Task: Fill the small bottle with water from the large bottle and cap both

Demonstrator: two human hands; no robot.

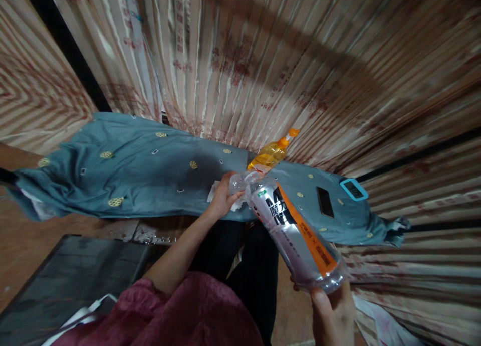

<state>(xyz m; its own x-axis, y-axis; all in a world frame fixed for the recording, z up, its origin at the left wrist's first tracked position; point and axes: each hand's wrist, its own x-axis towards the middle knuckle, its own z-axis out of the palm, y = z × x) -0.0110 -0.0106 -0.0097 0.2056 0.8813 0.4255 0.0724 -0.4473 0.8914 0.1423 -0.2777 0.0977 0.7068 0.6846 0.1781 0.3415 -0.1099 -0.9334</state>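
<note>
My right hand (332, 311) grips the base of a clear plastic bottle (296, 230) with a black, white and orange label, tilted with its neck pointing away from me. My left hand (225, 193) is closed at the bottle's neck, fingers pinched around the mouth, with a crumpled white tissue (215, 190) under it. Both hands hover over a blue-grey patterned cloth (143, 170) spread on a low surface. Whether the cap is on the bottle is hidden by my fingers.
An orange-liquid bottle (272, 153) with an orange cap lies on the cloth behind my hands. A dark phone (325, 201) and a blue-cased device (353, 189) lie on the cloth at right. Striped curtains (263, 60) hang behind. A dark panel (75, 276) sits lower left.
</note>
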